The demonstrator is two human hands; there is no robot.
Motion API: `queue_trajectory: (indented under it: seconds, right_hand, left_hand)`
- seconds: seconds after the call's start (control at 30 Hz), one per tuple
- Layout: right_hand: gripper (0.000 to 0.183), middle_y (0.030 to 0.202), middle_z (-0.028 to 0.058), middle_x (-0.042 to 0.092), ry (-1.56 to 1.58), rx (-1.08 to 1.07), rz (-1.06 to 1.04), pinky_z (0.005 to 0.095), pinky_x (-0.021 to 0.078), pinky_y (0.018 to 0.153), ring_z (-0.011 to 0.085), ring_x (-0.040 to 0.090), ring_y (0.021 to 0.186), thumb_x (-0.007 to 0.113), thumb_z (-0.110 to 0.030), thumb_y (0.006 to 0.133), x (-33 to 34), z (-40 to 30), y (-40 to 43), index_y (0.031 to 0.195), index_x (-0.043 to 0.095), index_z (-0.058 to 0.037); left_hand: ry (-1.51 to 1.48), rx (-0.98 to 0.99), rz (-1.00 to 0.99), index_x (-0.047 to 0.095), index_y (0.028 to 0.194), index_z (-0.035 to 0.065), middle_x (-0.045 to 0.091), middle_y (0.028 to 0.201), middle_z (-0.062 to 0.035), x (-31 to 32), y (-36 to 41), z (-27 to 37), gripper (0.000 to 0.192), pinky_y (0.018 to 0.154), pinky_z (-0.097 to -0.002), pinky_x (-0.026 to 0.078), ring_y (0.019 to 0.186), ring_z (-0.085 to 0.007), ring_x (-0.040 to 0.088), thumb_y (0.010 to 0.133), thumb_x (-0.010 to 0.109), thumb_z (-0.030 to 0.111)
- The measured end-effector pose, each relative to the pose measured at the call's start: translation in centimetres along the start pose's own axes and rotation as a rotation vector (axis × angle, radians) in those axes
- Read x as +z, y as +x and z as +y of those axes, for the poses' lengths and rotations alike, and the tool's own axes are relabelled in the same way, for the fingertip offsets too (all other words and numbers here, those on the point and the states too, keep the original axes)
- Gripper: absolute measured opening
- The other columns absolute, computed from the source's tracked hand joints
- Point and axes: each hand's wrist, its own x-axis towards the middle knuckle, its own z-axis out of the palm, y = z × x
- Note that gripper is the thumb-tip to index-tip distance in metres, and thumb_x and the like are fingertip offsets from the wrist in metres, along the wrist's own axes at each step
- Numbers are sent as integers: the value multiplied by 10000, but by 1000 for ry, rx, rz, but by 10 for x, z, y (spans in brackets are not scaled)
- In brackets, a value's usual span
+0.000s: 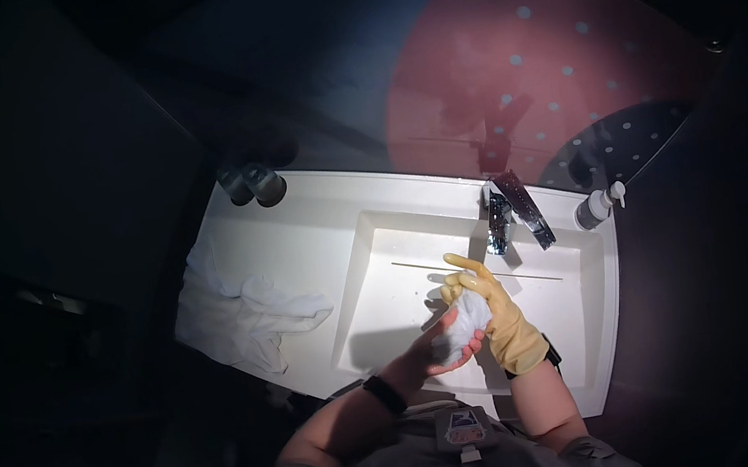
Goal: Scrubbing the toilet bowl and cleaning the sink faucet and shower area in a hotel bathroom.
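Note:
My bare left hand holds a crumpled white wad, which looks like cloth or a soft wipe. The wad presses against the palm side of my right hand, which wears a long yellow rubber glove. One gloved finger stretches out to the upper left while others bend just above the wad; whether they grip it is hidden. Both hands are over the white rectangular sink basin. Behind the gloved fingers runs a thin straight slot or rod across the basin floor. Dark bands circle both wrists.
A dark shiny faucet rises at the basin's back edge. A pump bottle stands in the back right corner. On the left counter lies a rumpled white cloth, with two dark cups or jars behind. A patterned wall panel backs the sink.

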Motion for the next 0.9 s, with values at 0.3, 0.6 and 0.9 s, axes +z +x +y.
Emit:
queue_trajectory:
  seconds: [0.3,0.6,0.9]
  right_hand:
    - [185,745,134,630,-304,111,224,376,587,681,210,608,623,637,-85,986,-18,35,32,1124,622,37]
    - [262,843,139,649,-521,-360,659,332,490,525,179,608,597,619,-123,980,-49,54,35,1224,568,-40]
    - [887,1382,255,580,-161,65,-160,535,432,1142,399,571,1300,639,-671,924,32,-59,-61,1539,430,-67]
  left_hand:
    - [1252,521,686,645,1232,1,751,926,-120,-33,25,4,434,784,-406,594,848,-306,738,916,742,282]
    - [2213,891,964,442,1356,-12,570,1274,-349,-43,37,0,690,1046,-499,467,1271,-472,543,830,795,264]
    - [634,30,92,534,1288,8,660,1106,-160,46,3,-15,477,689,-324,545,929,-236,666,1050,561,420]
